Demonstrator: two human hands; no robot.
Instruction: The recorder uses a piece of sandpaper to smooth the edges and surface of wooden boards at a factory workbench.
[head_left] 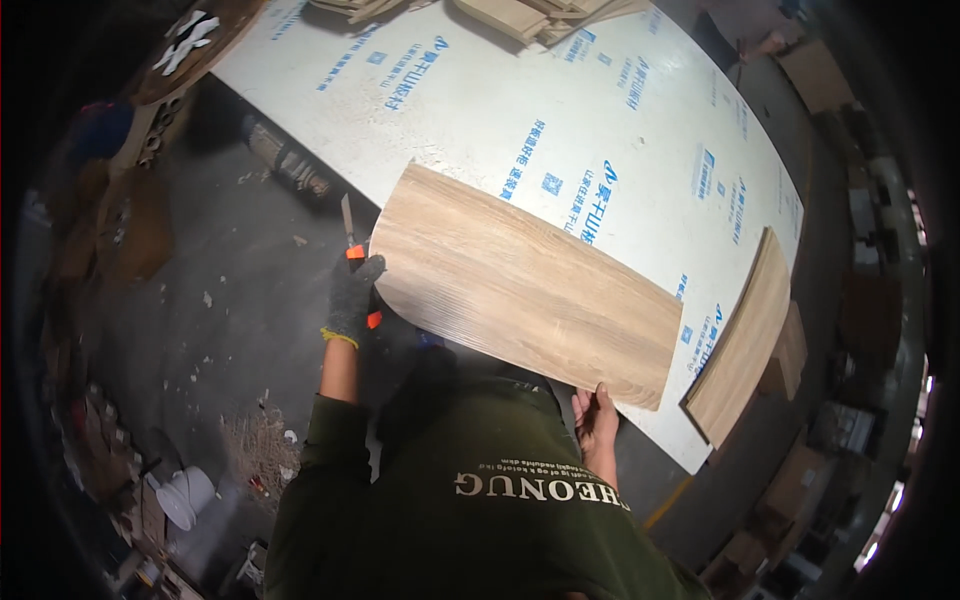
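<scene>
A wide wood-grain board (pixel 530 285) with a rounded left end lies across the near side of the white table. My left hand (pixel 350 298), in a dark glove with a yellow cuff, is closed around a knife (pixel 355 252) with orange on its handle. The long blade points away from me, past the table's edge. That hand's thumb touches the rounded end of the board. At the near right corner, my bare right hand (pixel 597 425) grips the board's edge, thumb on top and fingers partly hidden below.
The white table (pixel 470 110) has blue print on it. Stacked wood-grain pieces (pixel 505 18) lie at its far edge. Narrower curved boards (pixel 742 345) lie at the right edge, partly overhanging. A white bucket (pixel 185 497) and scraps (pixel 262 445) are on the floor at left.
</scene>
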